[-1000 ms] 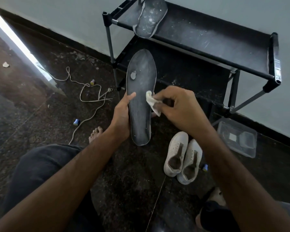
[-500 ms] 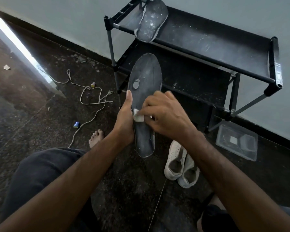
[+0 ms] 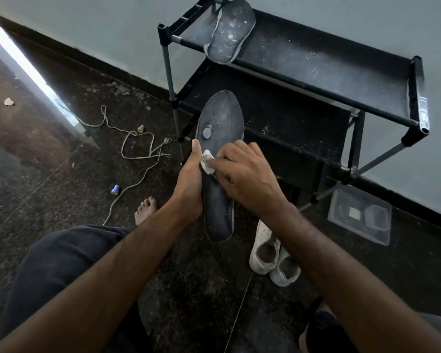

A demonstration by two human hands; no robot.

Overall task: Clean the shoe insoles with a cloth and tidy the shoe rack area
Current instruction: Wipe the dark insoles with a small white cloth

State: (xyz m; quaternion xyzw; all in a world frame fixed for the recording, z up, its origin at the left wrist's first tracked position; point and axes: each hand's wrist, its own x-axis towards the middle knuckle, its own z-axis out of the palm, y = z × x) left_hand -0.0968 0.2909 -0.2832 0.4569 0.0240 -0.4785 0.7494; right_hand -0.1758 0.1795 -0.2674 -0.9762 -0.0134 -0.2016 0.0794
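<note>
A long dark insole [image 3: 220,123] with a pale worn spot near its toe stands upright in the middle of the view. My left hand [image 3: 189,182] grips its left edge, thumb pointing up along it. My right hand [image 3: 242,179] presses a small crumpled white cloth [image 3: 207,161] against the insole's middle, close to my left thumb. A second, dusty insole [image 3: 228,31] lies on the top shelf of the black shoe rack [image 3: 329,72], hanging over its front bar.
A pair of white shoes [image 3: 273,258] sits on the dark floor under my right forearm. A clear plastic box [image 3: 359,215] lies by the rack's right leg. Loose white laces [image 3: 138,151] and small caps [image 3: 115,189] lie to the left. My bare foot [image 3: 145,210] rests near them.
My right hand has carried the cloth from the insole's right edge across to its left side near my left thumb. The insole has stayed upright in my left hand.
</note>
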